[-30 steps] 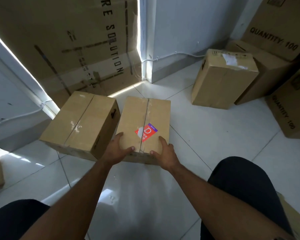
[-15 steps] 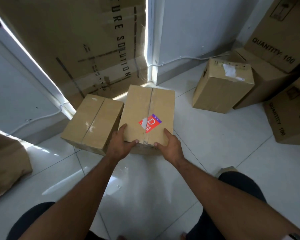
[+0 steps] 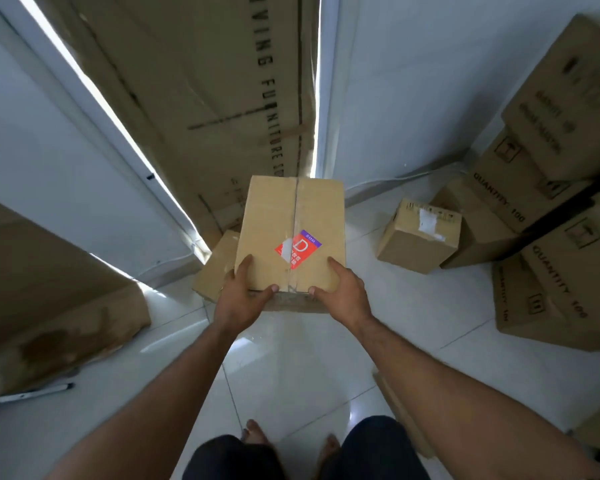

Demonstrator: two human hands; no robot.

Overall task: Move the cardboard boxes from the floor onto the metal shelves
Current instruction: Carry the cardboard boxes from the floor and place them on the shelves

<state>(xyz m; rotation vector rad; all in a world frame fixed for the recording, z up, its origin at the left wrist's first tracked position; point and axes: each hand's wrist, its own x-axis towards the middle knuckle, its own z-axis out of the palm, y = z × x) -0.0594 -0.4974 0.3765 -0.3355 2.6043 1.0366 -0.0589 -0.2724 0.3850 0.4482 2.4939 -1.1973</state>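
A taped cardboard box with a red and purple sticker (image 3: 284, 220) is held up off the white tiled floor in front of me. My left hand (image 3: 239, 296) grips its near left corner, thumb on top. My right hand (image 3: 342, 291) grips its near right corner the same way. A second plain cardboard box (image 3: 212, 268) lies on the floor below and to the left, mostly hidden behind the lifted one. A third small box with a torn white label (image 3: 420, 237) sits on the floor to the right. No metal shelf is in view.
A tall flat furniture carton (image 3: 205, 98) leans against the wall ahead. Stacked large boxes marked QUANTITY 100 (image 3: 551, 244) fill the right side. Another big carton (image 3: 49, 306) lies at the left, with a metal bar (image 3: 25, 394) beside it. My legs and bare feet are at the bottom.
The stickered box has come up off the floor in both hands, away from the plain box beside it. The view has risen as I stand up.
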